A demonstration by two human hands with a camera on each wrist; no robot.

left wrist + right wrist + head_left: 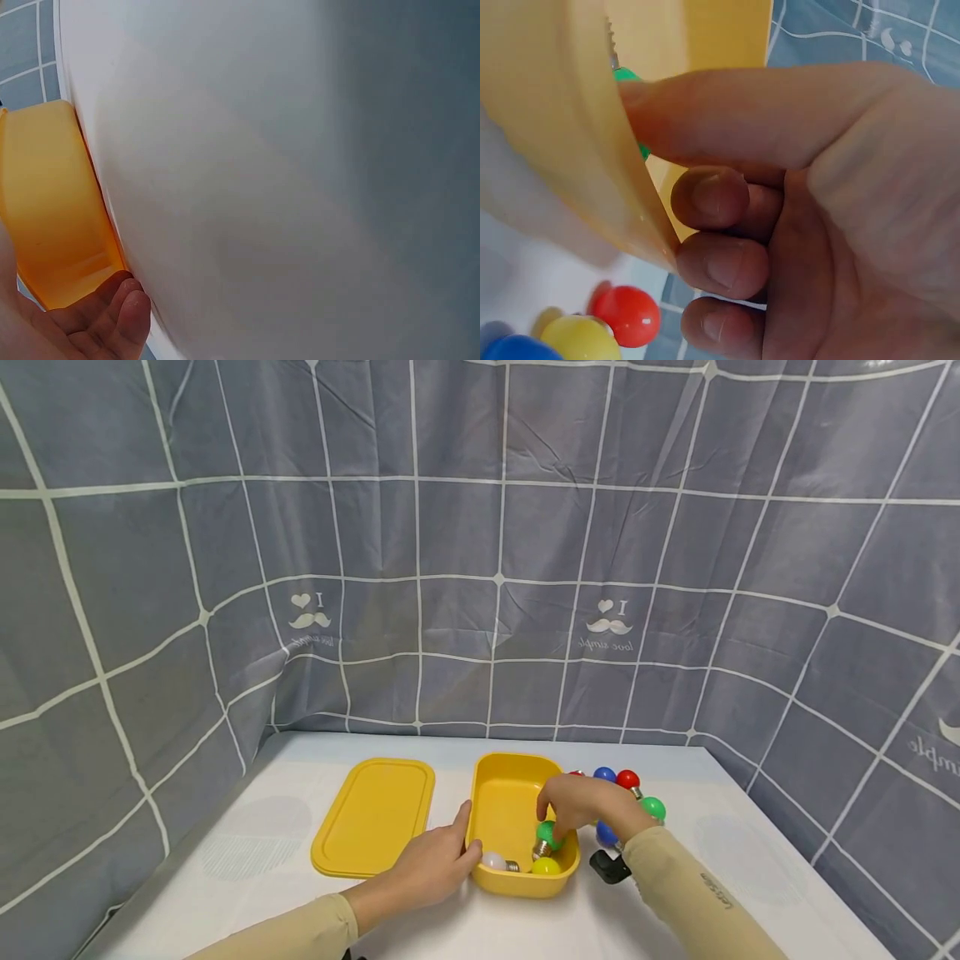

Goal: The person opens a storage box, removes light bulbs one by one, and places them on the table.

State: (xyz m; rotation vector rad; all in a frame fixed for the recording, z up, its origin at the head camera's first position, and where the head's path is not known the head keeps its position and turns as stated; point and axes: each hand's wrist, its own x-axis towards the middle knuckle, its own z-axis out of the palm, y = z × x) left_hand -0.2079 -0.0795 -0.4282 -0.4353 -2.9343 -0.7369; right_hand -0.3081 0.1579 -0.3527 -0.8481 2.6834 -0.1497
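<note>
A yellow plastic box [495, 806] stands on the table. My left hand [431, 866] rests against its left side, index finger stretched along the rim; in the left wrist view other fingertips touch the box wall [49, 180] low down. Reaching over the right rim, my right hand [577, 802] pinches a green light bulb [550, 835] inside the box, its metal base tilted down. A white bulb [493, 860] and a yellow bulb [546, 866] lie at the near end of the box. The right wrist view shows the thumb against the green bulb [626, 74], mostly hidden.
Left of the box lies a flat yellow lid [378, 814]. More bulbs lie right of the box, partly behind the right forearm: a red one [627, 778], a green one [653, 808] and a blue one [604, 773] among them. A grey checked curtain [457, 610] surrounds the white table [255, 827].
</note>
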